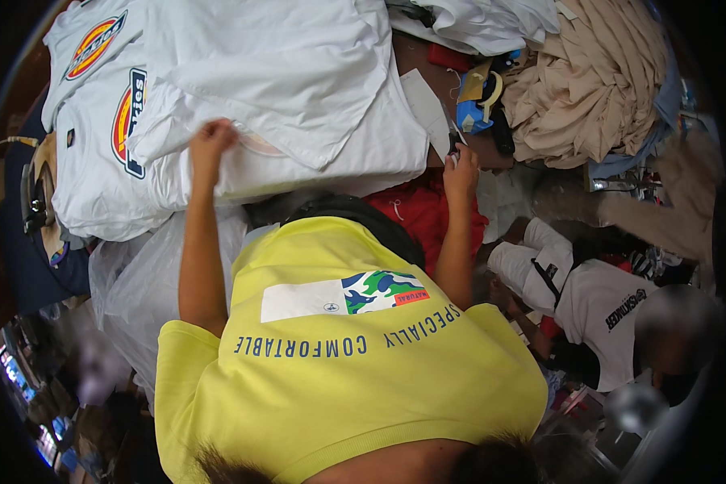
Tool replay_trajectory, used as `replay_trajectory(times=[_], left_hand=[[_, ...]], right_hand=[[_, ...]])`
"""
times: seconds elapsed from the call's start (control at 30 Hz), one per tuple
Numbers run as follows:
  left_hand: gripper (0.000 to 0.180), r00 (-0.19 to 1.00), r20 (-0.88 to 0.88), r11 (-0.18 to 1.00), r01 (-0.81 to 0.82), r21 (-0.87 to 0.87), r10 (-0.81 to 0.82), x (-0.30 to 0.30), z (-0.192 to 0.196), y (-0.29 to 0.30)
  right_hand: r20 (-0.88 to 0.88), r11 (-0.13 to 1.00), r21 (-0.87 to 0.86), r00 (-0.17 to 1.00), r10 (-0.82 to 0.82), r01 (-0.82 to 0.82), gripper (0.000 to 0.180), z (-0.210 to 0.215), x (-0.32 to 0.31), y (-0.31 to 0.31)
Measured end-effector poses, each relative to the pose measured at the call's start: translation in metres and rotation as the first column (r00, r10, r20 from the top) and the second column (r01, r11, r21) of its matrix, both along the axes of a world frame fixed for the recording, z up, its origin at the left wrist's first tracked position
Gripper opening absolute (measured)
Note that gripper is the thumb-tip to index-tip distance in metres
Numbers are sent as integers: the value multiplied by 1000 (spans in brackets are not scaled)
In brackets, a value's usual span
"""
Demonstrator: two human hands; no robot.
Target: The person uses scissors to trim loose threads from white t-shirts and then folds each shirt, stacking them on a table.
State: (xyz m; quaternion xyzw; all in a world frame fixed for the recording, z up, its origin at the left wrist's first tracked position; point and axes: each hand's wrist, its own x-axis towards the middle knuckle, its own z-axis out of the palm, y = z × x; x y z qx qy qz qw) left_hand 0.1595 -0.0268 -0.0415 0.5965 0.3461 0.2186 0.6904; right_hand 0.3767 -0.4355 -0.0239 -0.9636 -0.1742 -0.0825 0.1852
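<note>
White folded T-shirt (298,121) lies spread at the top of a heap of white shirts on the counter, its lower hem toward the person. Left hand (211,141) rests on that hem near its left end, grip closed on a pinch of cloth. Right hand (461,171) is raised at the shirt's right edge, beside a white paper slip (427,109); whether its grip has cloth, paper or nothing cannot be told, as the fingers are curled and turned away. Judged step: taking hold of the top shirt at both ends, the lift or fold not yet begun. The next move would seem to call for a sure hold on the right side to match the left, then an even pull so the shirt comes off without dragging the printed white shirts (97,137) under it. Around: red garment (415,214) just below the right hand, clear plastic bags (137,274) at lower left, beige cloth pile (597,81) at upper right, blue-and-yellow tool (480,105) between the piles. A second person in a white shirt (601,310) is crouched well apart to the right.
</note>
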Motion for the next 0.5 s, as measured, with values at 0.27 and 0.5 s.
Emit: replay_trajectory(times=[0.27, 0.5], left_hand=[[33, 933, -254, 916, 149, -372, -255, 25, 13, -87], [23, 992, 4, 935, 123, -332, -129, 30, 11, -103]], right_hand=[[-100, 985, -158, 992, -82, 65, 41, -3, 16, -7], [-181, 998, 2, 981, -68, 70, 51, -1, 31, -19]])
